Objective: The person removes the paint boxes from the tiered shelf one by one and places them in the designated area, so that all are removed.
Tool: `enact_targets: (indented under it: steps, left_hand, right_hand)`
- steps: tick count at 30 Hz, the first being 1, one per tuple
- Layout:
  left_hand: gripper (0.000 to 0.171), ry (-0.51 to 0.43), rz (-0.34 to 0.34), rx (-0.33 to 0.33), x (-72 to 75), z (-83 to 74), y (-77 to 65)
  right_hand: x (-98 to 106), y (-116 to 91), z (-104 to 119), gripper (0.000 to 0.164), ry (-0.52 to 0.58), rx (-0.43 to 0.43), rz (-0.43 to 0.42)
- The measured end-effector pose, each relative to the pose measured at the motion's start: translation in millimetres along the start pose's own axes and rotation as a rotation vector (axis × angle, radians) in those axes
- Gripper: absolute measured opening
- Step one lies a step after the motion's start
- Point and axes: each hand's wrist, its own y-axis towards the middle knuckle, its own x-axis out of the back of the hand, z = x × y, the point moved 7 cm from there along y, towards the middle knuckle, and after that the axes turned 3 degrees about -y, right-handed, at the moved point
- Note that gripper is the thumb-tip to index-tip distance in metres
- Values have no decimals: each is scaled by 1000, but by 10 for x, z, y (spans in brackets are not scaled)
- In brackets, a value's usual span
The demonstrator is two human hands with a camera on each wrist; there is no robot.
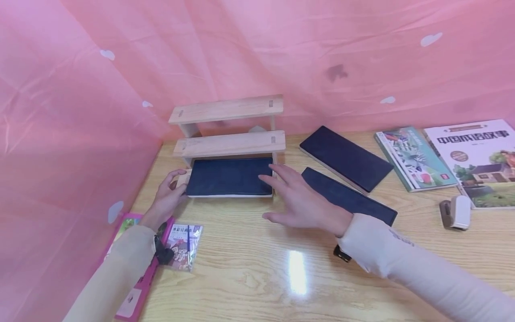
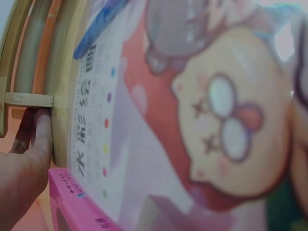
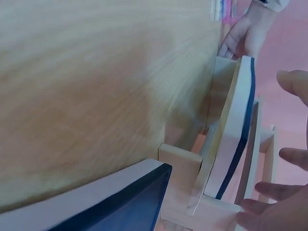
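A stepped wooden rack [image 1: 229, 145] stands against the pink cloth. On its lowest step lies a thick book with a dark blue cover [image 1: 230, 176], its pale page edge facing front. My left hand [image 1: 166, 197] grips the rack's left end, thumb in front and fingers round the side; the left wrist view shows fingers [image 2: 43, 130] at the wooden end piece. Spread and holding nothing, my right hand [image 1: 299, 197] hovers by the book's right end. In the right wrist view its fingers [image 3: 274, 191] are apart beside the rack.
Two more dark blue books [image 1: 346, 158] [image 1: 350, 197] lie right of the rack. Farther right are a green picture book [image 1: 418, 158], a white-covered book [image 1: 474, 161] and a stapler [image 1: 456, 212]. A pink-edged book [image 1: 134, 297] and a bagged booklet [image 1: 183, 248] lie at left.
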Motion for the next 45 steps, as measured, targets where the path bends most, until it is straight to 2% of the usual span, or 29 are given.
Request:
enact_targets:
  steps: [8,16,19,23,32,40,45]
  left_hand:
    - [43,15,-23,-7,29,-9,-40]
    - [42,10,-33,-13,47,0,-60]
    - [42,13,-34,-8,40,11,-57]
    - [42,16,-32,-15,25,3,-38]
    - [42,17,-33,7,-5,9,-7]
    - [42,23,-31,5,23,-1,-15]
    - [43,19,-14,3,17,11,-5]
  right_hand:
    - [-108,345,94,71,2,73,2]
    - [-281,627,107,66,-54,72,48]
    - [-331,681,112,65,-49,63,77]
    - [-373,752,85,67,-106,50,103]
    - [-497,815,-115,74,-210,-14,150]
    - [-536,874,-173,72,-234,-15,184]
    - [-556,880,-233,72,-205,-40,198]
